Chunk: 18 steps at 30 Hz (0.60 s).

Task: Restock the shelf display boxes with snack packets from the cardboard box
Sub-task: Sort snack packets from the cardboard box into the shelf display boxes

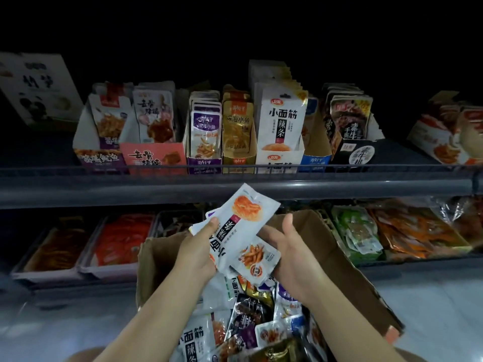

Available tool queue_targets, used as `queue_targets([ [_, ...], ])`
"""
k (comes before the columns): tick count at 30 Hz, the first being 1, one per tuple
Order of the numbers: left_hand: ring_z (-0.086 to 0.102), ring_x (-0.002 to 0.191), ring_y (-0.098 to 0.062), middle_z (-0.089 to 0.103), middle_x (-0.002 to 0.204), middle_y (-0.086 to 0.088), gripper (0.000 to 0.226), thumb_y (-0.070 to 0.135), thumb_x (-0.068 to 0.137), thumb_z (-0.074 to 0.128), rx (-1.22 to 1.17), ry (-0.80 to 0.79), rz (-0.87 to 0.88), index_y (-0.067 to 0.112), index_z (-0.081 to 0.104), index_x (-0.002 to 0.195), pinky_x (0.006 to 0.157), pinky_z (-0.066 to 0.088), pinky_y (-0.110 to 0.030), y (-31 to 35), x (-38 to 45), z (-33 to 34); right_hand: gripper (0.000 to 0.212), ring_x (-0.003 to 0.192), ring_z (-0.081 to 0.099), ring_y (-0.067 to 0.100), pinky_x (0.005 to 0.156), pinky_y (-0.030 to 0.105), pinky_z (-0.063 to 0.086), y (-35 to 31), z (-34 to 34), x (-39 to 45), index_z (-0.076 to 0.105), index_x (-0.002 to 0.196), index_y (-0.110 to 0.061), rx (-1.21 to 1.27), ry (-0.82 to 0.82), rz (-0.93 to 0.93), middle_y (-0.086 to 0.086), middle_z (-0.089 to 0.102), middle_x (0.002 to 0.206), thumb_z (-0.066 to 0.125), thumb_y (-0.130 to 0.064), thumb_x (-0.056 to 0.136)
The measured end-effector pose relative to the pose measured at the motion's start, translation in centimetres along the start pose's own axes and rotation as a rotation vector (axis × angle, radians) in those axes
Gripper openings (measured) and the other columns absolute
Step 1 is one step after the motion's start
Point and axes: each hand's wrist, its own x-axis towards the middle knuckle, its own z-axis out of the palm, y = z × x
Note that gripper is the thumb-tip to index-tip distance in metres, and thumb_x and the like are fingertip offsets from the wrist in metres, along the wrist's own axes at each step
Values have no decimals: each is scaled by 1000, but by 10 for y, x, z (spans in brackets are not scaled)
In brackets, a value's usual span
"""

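White packet [236,226] in left grip [200,250]

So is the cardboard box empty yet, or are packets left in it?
Not empty. The cardboard box holds a loose heap of mixed snack packets below both hands; how deep the heap goes cannot be told.

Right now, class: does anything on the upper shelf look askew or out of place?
Yes. The panda-printed box at the far left leans back at a tilt, apart from the upright display boxes lined along the shelf rail.
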Motion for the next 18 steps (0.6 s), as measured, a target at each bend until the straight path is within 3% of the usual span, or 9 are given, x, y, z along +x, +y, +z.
queue_targets([
  [4, 67, 76, -27, 71, 89, -14, 21, 25, 98, 55, -32, 17, -3, 6, 63, 102, 65, 55, -42, -7, -1, 10, 42, 105, 67, 19, 88, 36, 54, 16, 6, 1, 56, 127, -20, -109, 68, -180, 1, 70, 115, 54, -31, 87],
  [7, 69, 70, -26, 73, 79, -12, 21, 25, 99, 53, -67, 5, -1, 6, 64, 96, 67, 55, -42, -6, -1, 14, 41, 108, 65, 22, 92, 44, 52, 22, 5, 5, 57, 128, -20, -176, 194, -293, 2, 68, 119, 58, -3, 90],
  [10, 70, 54, -19, 73, 66, -6, 20, 27, 98, 54, -112, -6, 25, 10, 63, 93, 57, 55, -37, -1, 0, 12, 43, 104, 67, 21, 90, 45, 54, 20, 3, 5, 56, 126, -25, -176, 260, -319, 0, 70, 115, 57, 0, 90],
  [13, 69, 51, -14, 73, 63, -1, 17, 29, 98, 54, -126, 6, 102, 14, 60, 93, 50, 54, -31, 7, -2, 7, 47, 95, 70, 19, 82, 42, 56, 17, -4, 2, 53, 126, -30, -146, 332, -328, -2, 72, 106, 59, -1, 90],
  [18, 72, 69, -20, 76, 75, -3, 15, 29, 95, 59, -98, 29, 202, 15, 63, 99, 71, 57, -41, 20, -6, -6, 27, 83, 72, 16, 63, 29, 54, 6, -14, -6, 63, 113, -23, -68, 479, -357, -1, 75, 95, 57, -7, 92],
])
